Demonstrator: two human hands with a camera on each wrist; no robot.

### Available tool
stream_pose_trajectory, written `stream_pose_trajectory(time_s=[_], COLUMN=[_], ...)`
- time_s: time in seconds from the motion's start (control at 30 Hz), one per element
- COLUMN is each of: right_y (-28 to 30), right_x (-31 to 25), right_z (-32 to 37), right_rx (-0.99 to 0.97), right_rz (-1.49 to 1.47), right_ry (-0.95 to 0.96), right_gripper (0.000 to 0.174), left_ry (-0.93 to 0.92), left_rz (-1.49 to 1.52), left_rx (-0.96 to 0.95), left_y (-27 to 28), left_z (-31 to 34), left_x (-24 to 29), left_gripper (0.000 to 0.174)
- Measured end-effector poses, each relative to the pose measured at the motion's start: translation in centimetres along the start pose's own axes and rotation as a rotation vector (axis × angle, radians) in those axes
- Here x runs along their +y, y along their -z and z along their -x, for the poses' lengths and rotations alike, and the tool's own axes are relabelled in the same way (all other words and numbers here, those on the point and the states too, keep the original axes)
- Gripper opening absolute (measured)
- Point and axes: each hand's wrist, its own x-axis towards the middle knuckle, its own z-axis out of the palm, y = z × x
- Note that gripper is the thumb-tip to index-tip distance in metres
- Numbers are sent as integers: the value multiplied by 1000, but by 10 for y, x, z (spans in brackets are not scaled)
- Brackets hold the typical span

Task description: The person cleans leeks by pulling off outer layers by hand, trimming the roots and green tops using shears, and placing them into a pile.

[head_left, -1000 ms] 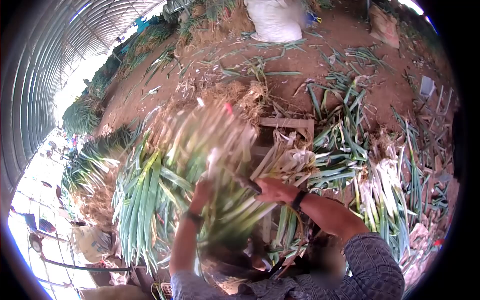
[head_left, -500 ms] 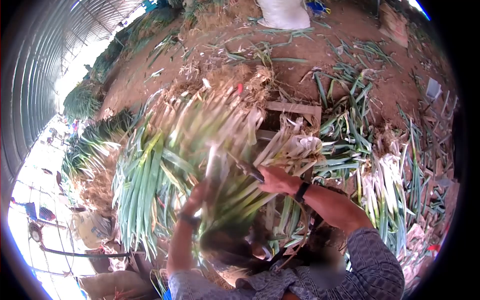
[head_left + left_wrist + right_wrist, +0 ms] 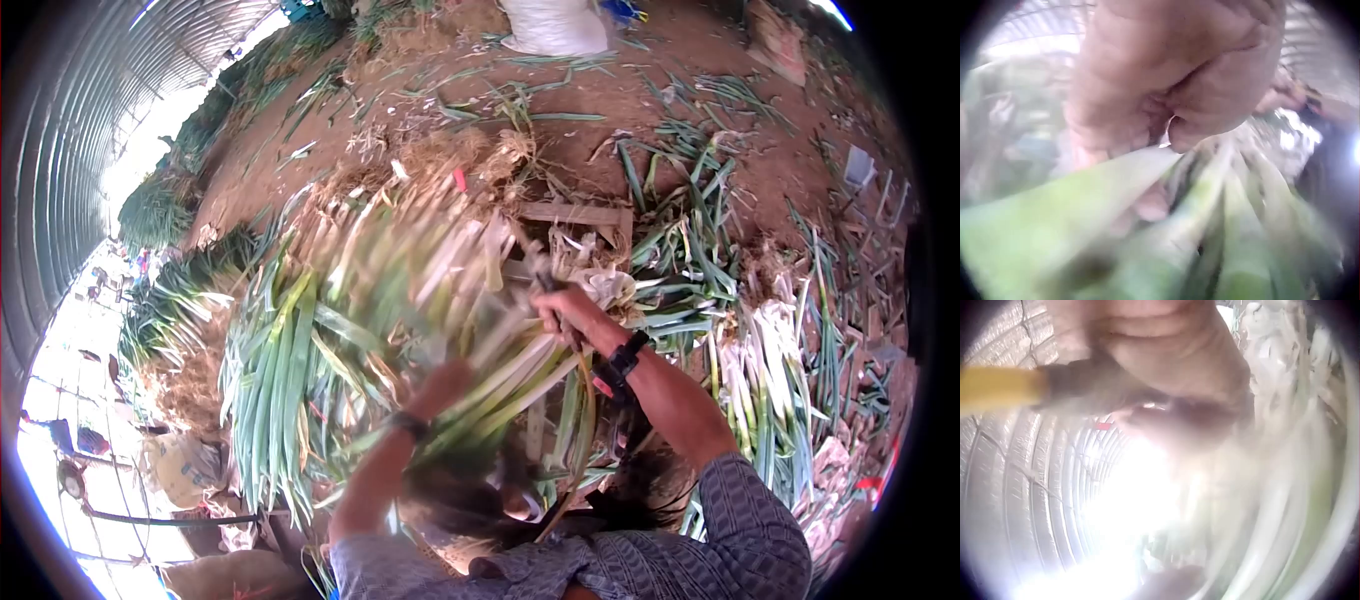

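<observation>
In the head view my left hand (image 3: 440,388) is blurred over the near part of the leek heap. Its thumb and fingers pinch a pale green leek (image 3: 1104,194) in the left wrist view, with more leek stalks fanned out beneath. My right hand (image 3: 572,312) is up and to the right of it, curled round a grey air blow gun (image 3: 540,265) whose nozzle points away from me. A yellow hose (image 3: 997,389) leads from the tool in the right wrist view. Motion blur hides much of the stalk between the hands.
Leeks with long green leaves (image 3: 280,370) spread at left, roots facing away. White-stemmed leeks (image 3: 765,360) lie at right beside loose leaves. Beyond my right hand stands a wooden frame (image 3: 575,214). A white sack (image 3: 555,25) sits farther off on the dirt floor.
My right hand has lifted away from me with the air blow gun, whose nozzle has swung from pointing left to pointing forward. My left hand has shifted slightly right.
</observation>
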Motion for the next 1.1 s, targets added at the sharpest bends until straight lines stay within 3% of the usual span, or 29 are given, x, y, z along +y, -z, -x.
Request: stream_pose_trajectory(time_s=[0.07, 0.1, 0.17, 0.23, 0.27, 0.3, 0.43, 0.5, 0.53, 0.63, 0.67, 0.7, 0.77, 0.8, 0.9, 0.97, 1.03, 1.1], right_y=[-3, -5, -9, -14, -4, -4, -9, -12, -17, 6, 0, -7, -1, 7, 15, 16, 29, 27], right_x=[8, 12, 19, 15, 32, 31, 36, 55, 35, 40, 24, 7, 34, 36, 19, 25, 38, 19], right_z=[0, -4, -12, -21, -47, -51, -50, -71, -61, -71, -51, -30, -55, -56, -32, -24, -35, -25], right_rx=[-240, -253, -281, -117, -16, -59, -303, -168, -45, -194, -269, -344, -173, -196, -274, -335, -232, -161], right_rz=[186, 205, 244, 99, 86, 125, 229, 215, 41, 351, 266, 180, 153, 203, 286, 276, 226, 240], right_ry=[-4, -15, -38, 48, -9, -16, -37, 17, 33, -17, -21, -31, 29, -18, -140, -197, -169, -136], right_gripper=[15, 16, 17, 19, 20, 20, 18, 19, 18, 16, 16, 16, 17, 17, 18, 21, 21, 18], left_ry=[-206, -116, -84, -83, -103, -125, 49, -6, -37, 54, 93, 96, 113, 152, 164, 173, 77, 125], left_rz=[-328, -407, -350, -272, -221, -174, -41, -69, -177, -251, -251, -264, -286, -292, -134, -275, -463, -387], left_rx=[-54, -179, -164, -157, -162, -169, 432, 461, 539, 576, 594, 588, 588, 564, 256, 219, 267, 130], left_y=[-6, 3, 17, 24, 26, 32, 51, 64, 69, 82, 85, 87, 89, 87, 56, 43, 28, 27], left_z=[-5, -7, -4, -3, -2, -2, -17, -29, -33, -43, -45, -48, -51, -49, -47, -42, -33, -34], left_x=[38, 59, 78, 69, 53, 41, -5, -42, -46, -52, -54, -56, -55, -50, -64, -31, -17, -2], left_gripper=[10, 11, 13, 15, 16, 18, 16, 20, 24, 25, 25, 25, 26, 23, 18, 18, 21, 21])
